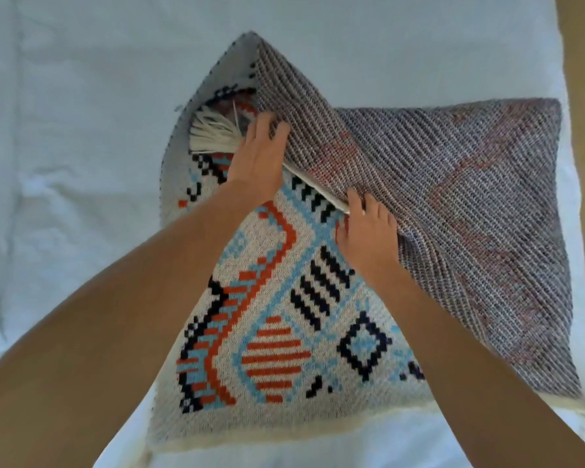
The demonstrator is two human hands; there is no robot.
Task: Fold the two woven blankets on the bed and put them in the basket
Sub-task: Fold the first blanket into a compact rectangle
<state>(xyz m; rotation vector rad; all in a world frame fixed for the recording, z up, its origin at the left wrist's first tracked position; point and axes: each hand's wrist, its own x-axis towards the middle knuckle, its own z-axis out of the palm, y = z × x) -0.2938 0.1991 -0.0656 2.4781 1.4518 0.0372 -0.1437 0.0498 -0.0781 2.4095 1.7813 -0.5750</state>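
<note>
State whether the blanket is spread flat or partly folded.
Partly folded: the blanket has one side turned over, underside up; left hand and right hand hold its edge.

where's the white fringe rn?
Head view, upper centre-left: the white fringe sticks out from under the turned-over grey flap of the blanket, right beside the left hand.

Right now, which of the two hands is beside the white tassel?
The left hand, holding the folded-over grey edge of the patterned woven blanket beside the white tassel; the right hand holds that edge farther from it.
</note>
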